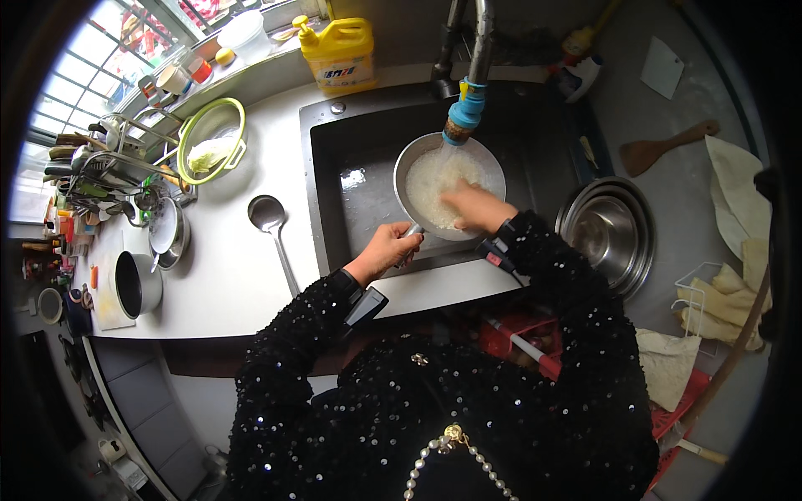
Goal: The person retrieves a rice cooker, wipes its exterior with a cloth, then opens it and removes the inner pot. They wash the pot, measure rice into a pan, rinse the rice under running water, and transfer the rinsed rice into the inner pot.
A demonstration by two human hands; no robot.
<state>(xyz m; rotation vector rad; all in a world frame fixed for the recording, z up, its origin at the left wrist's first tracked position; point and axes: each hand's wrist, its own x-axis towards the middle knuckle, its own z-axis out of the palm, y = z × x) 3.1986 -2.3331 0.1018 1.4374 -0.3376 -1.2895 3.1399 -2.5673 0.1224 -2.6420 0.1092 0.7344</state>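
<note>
My left hand point(390, 248) grips the handle of a metal pan point(401, 164) held over the dark sink point(366, 210). Pale grains that look like rice point(432, 178) lie in cloudy water inside the pan. Water runs down onto them from a faucet point(482, 37) fitted with a blue nozzle point(465, 113). My right hand point(479, 206) reaches into the pan, its fingers partly among the grains and slightly blurred. Whether those fingers close on any grains is hidden.
Left of the sink, a metal ladle point(268, 216) lies on the white counter point(232, 282). A green-rimmed strainer point(241, 119) holds a pale vegetable. A yellow detergent jug point(341, 56) stands behind. Nested steel bowls point(604, 232) hang or rest at right, near a wooden spatula point(664, 147).
</note>
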